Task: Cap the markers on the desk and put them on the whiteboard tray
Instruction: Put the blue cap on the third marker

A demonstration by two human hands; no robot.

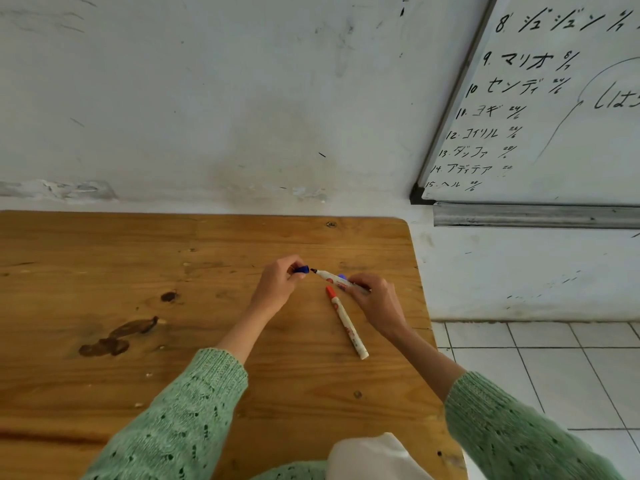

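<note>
The left hand (278, 282) pinches the blue cap (302, 270); the right hand (372, 299) clamps the open marker (332, 278) by its barrel. Both seem light, stiff and smooth, so a mid-barrel grip suits best.

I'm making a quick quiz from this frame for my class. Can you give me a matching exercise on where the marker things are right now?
Things:
1. blue cap
2. uncapped marker
3. red-capped marker
4. whiteboard tray

Places:
A. lying on the desk
B. pinched in the left hand
C. on the wall, below the whiteboard
D. held in the right hand

Pairs: 1-B, 2-D, 3-A, 4-C
</note>
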